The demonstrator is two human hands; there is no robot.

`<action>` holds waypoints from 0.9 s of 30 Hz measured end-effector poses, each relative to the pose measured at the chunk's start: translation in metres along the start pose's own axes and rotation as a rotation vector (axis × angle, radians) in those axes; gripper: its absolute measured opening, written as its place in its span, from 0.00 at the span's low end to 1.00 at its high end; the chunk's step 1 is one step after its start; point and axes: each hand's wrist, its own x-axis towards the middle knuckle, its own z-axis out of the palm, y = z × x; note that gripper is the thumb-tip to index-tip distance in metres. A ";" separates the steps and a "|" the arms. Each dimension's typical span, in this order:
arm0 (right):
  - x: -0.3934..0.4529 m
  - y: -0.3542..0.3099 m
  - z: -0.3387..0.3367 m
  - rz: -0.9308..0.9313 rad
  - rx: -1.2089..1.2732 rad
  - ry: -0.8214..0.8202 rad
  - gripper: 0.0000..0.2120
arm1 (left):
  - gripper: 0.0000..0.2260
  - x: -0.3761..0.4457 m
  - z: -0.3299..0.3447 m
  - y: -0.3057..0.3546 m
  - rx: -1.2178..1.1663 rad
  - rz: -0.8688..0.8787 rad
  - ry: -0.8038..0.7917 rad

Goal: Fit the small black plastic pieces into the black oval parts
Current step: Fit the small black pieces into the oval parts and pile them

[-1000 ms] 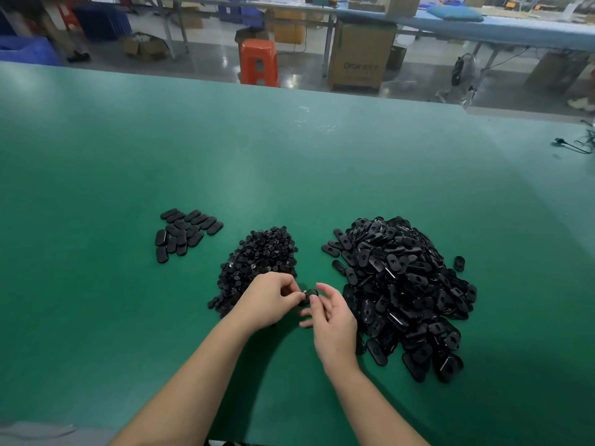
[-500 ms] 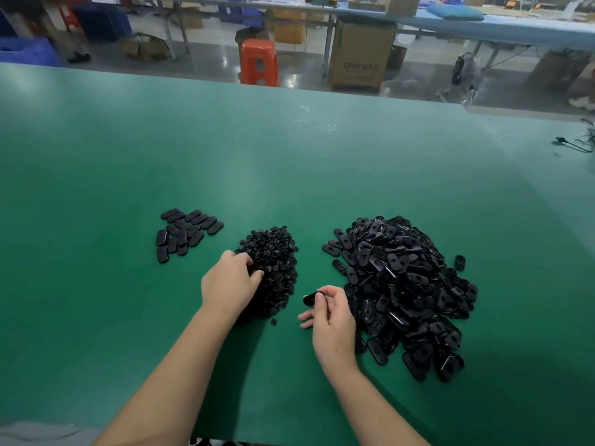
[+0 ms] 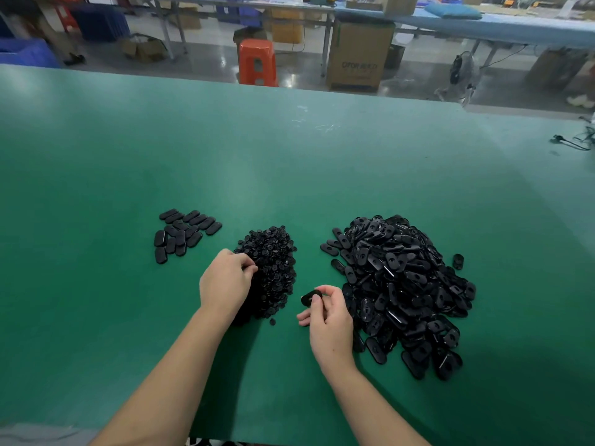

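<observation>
Where the head view looks down on the green counter (image 3: 289, 162), three groups of black parts are seen: a large pile of oval parts (image 3: 402, 291) on the right, a smaller heap of small black pieces (image 3: 273, 262) in the middle, and a loose cluster of ovals (image 3: 183, 233) laid flat well to the left. The left hand (image 3: 225, 281) is set against the near-left edge of the small-piece heap, its fingers curled into the pieces — whether one is actually pinched cannot be told. One oval part (image 3: 310, 297) is held up off the counter by the right hand (image 3: 328, 320), pinched between thumb and fingertips, in the gap between the heap and the large pile. A single oval (image 3: 458, 261) lies alone just beside the right side of the large pile. Beyond the far edge of the counter, an orange stool (image 3: 257, 62), a cardboard box (image 3: 357, 56) and a standing fan (image 3: 458, 75) are seen on the floor.
</observation>
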 end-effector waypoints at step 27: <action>0.001 0.003 0.002 -0.016 0.028 0.007 0.10 | 0.04 -0.025 0.005 0.034 -1.050 -0.055 -0.355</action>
